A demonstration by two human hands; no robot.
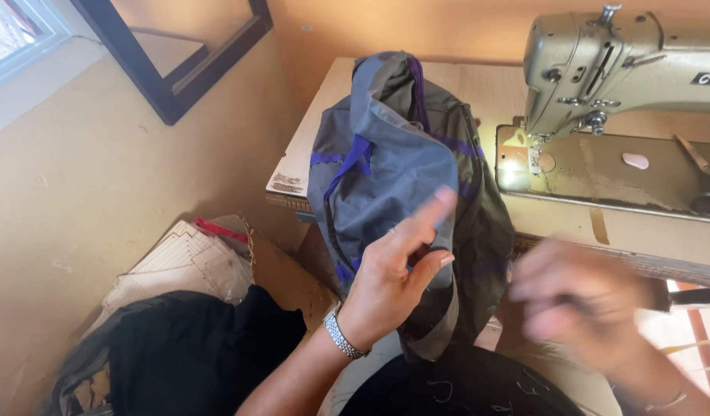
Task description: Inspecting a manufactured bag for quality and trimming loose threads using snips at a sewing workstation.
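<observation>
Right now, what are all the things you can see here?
sewing machine: one, beige-green, on the table at right
table: one, pale wood, top middle
garment: one, grey and olive with purple stripes, draped at the table's front edge
black cloth: one pile, lower left
cardboard: one piece, tan, beside the black cloth
frame: one, dark, against the wall
left hand: holds the garment, wears a silver watch
right hand: blurred, grips a dark tool
</observation>
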